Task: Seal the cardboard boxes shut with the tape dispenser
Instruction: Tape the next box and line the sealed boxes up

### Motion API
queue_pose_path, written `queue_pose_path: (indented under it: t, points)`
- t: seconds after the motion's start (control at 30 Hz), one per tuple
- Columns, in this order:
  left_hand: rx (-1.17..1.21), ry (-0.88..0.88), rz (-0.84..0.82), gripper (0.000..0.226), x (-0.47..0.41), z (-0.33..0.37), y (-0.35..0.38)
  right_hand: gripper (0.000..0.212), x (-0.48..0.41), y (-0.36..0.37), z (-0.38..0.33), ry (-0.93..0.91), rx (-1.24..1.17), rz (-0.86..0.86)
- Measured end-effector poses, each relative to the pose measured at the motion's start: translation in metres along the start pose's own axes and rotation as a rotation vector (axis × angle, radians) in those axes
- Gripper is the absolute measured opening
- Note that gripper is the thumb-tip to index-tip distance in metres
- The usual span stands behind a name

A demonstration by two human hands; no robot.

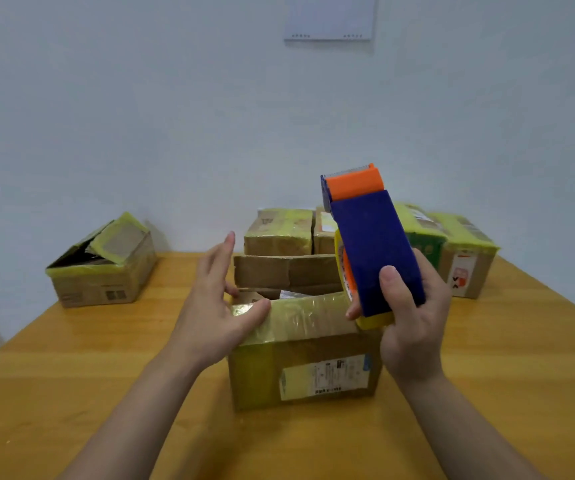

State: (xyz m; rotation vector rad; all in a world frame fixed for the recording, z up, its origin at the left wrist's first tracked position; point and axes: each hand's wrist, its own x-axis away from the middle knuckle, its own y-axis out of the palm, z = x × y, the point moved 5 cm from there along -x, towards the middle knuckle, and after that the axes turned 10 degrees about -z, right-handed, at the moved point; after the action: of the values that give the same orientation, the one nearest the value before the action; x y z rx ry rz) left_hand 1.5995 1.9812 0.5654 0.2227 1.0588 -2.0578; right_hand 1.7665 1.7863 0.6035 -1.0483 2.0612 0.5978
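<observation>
A cardboard box (305,362) with yellowish tape and a white label stands in the middle of the table, its top flaps partly open. My left hand (215,303) is at the box's upper left corner with fingers straight, the thumb resting on the near taped flap. My right hand (414,320) grips a blue and orange tape dispenser (369,244) holding a yellow tape roll, tilted upright above the box's right corner with its orange cutter end pointing up.
The wooden table (106,358) stands against a pale wall. A half-open taped box (102,261) sits at the back left. Taped boxes stand behind the middle one (279,232) and at the back right (466,258). A paper sheet (329,17) hangs on the wall.
</observation>
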Motion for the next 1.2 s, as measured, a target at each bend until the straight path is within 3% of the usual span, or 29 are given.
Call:
queue_pose_path:
  t: [0.1, 0.27, 0.4, 0.5, 0.6, 0.67, 0.73, 0.8, 0.87, 1.0, 1.13, 1.2]
  points:
    - [0.023, -0.005, 0.015, 0.082, -0.006, 0.0, 0.003, 0.039, 0.0, -0.005, 0.01, 0.043, -0.013, -0.002]
    - [-0.006, -0.01, 0.033, 0.027, -0.006, -0.001, 0.003, 0.042, -0.007, -0.016, 0.022, 0.109, -0.035, -0.028]
    - [0.041, -0.047, 0.027, 0.004, -0.006, -0.007, 0.006, 0.046, -0.024, -0.023, 0.025, 0.202, -0.146, -0.154]
    - [0.335, -0.126, -0.127, 0.018, -0.007, -0.011, 0.018, 0.064, -0.041, -0.025, 0.023, 0.307, -0.188, -0.235]
    - [0.416, -0.196, -0.202, 0.017, -0.009, -0.012, 0.024, 0.081, -0.054, -0.028, 0.022, 0.467, -0.206, -0.34]
    - [0.365, -0.254, -0.248, 0.007, -0.014, -0.013, 0.026, 0.073, -0.057, -0.029, 0.024, 0.581, -0.169, -0.43]
    - [0.319, -0.288, -0.297, 0.015, -0.017, -0.011, 0.028, 0.048, -0.057, -0.028, 0.027, 0.664, -0.094, -0.49]
    - [0.312, -0.308, -0.309, 0.022, -0.017, -0.01, 0.028, 0.036, -0.055, -0.028, 0.029, 0.696, -0.052, -0.465]
    - [0.282, -0.296, -0.281, 0.02, -0.016, -0.01, 0.027, 0.033, -0.056, -0.03, 0.03, 0.71, -0.076, -0.406]
    - [0.088, -0.109, -0.147, 0.027, -0.015, 0.004, 0.016, 0.032, -0.061, -0.031, 0.024, 0.714, -0.015, -0.418]
    - [0.168, -0.056, -0.245, 0.044, -0.018, 0.017, 0.011, 0.043, -0.06, -0.036, 0.021, 0.776, 0.045, -0.426]
    - [0.096, -0.059, -0.252, 0.061, -0.017, 0.022, 0.01, 0.043, -0.059, -0.039, 0.022, 0.777, 0.051, -0.364]
